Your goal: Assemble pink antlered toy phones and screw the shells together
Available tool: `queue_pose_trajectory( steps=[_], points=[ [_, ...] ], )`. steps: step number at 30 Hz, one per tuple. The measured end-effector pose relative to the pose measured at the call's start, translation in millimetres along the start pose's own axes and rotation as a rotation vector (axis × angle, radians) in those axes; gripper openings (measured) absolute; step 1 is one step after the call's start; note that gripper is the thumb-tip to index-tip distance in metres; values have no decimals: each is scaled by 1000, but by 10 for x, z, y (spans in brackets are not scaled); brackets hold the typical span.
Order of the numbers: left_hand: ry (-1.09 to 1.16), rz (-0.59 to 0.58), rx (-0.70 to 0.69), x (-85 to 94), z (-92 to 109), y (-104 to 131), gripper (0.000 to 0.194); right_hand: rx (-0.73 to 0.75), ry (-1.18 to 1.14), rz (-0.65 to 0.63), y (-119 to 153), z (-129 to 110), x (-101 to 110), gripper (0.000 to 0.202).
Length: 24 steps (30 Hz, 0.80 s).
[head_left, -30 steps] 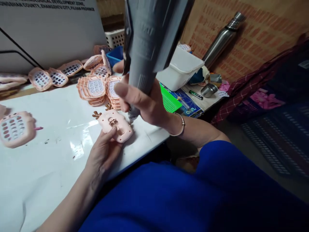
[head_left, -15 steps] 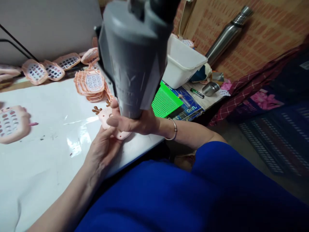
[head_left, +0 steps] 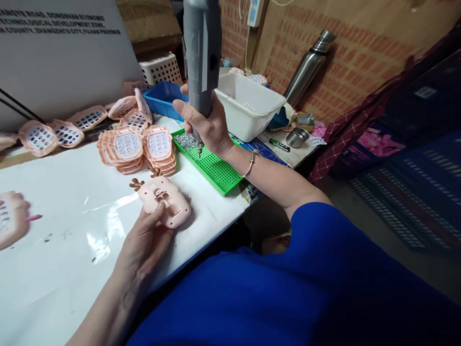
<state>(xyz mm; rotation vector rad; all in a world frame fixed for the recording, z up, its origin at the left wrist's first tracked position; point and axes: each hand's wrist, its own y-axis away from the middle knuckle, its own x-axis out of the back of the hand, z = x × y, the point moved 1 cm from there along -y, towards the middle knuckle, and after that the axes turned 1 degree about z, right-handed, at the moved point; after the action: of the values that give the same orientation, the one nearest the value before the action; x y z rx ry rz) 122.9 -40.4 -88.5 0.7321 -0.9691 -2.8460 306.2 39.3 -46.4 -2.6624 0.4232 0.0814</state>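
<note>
My left hand (head_left: pixel 149 235) grips a pink plastic toy casing (head_left: pixel 171 194) with brown antlers, its back facing up. The thumb lies over an open recess in that back, and small screw holes show near the edges. My right hand (head_left: pixel 211 122) is wrapped round a grey electric screwdriver (head_left: pixel 201 57), held upright. Its bit points down over a green perforated tray (head_left: pixel 219 168). Small silvery screws (head_left: pixel 185 141) are heaped at the tray's far left end. Whether the bit carries a screw is too small to tell.
Stacked pink keypad shells (head_left: pixel 126 144) stand beyond the casing, with more along the back. A blue bin (head_left: pixel 163 98) and a white tub (head_left: pixel 248 103) are behind the tray. A steel bottle (head_left: pixel 306 67), metal cup (head_left: pixel 297 138) and another pink toy (head_left: pixel 12 218) lie farther out.
My right hand has lifted the screwdriver off the casing and carried it away to over the green tray. My left hand still holds the casing, whose back is now uncovered. The view has shifted.
</note>
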Motion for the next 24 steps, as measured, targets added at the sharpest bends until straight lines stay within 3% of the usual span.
queue_pose_trajectory(
  steps=[3,11,20,24],
  points=[
    [4,1,4,-17,5,8,46,6,-107,112,-81,241,56,38],
    [-12,-8,-1,5,9,26,42,-67,-117,65,-171,526,65,54],
    [-1,-45,4,55,3,-11,37,-7,-59,101,-65,358,75,39],
    [17,-32,13,53,-7,-15,33,53,-104,72,5,81,14,43]
  ],
)
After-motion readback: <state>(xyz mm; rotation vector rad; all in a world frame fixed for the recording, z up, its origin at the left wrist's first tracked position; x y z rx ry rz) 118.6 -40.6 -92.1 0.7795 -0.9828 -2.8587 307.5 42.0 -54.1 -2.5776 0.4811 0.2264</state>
